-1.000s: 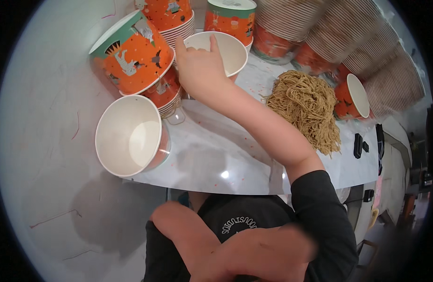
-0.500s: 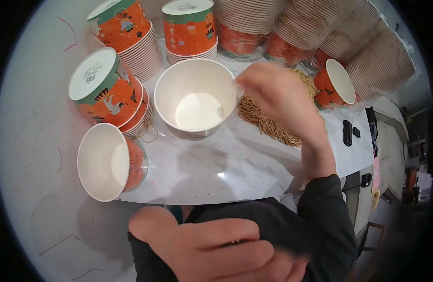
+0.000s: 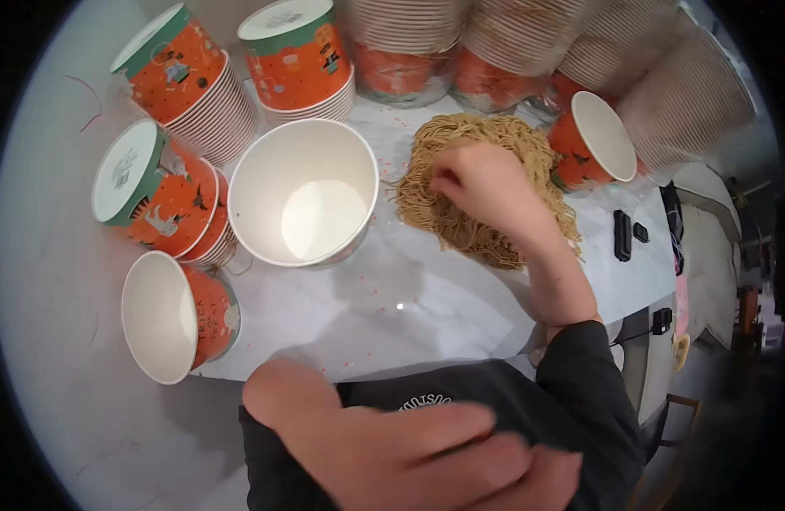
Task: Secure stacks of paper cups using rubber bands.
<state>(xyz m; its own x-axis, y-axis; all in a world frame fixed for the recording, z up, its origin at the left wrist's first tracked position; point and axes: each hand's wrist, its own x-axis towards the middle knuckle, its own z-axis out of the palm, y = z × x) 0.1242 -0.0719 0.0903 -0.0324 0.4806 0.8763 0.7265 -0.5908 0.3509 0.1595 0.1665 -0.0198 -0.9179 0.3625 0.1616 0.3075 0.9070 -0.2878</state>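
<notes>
My right hand (image 3: 486, 183) is over a pile of thin tan cords (image 3: 426, 140), its fingers curled down against them. Whether a cord is caught between its fingertips is hidden. Low in front, close to the camera, my left hand (image 3: 409, 451) has its fingers bent and held together, pointing right. Anything inside its grip is out of sight. Between the cords and the stacks at left, a large paper tub (image 3: 324, 213) with a white inside stands with its mouth up, touched by neither hand.
Orange and green paper tubs stand upside down in stacks (image 3: 294, 64) at the back left. Another tub (image 3: 160, 315) lies tipped at the table's left edge. Wrapped tub stacks (image 3: 401, 43) line the back. One tub (image 3: 605, 136) leans beside the cords; a small black object (image 3: 622, 236) lies at right.
My right hand has moved from the white tub's right rim to the cord pile. The view has shifted, so the tubs sit farther left. My left hand stays low in front.
</notes>
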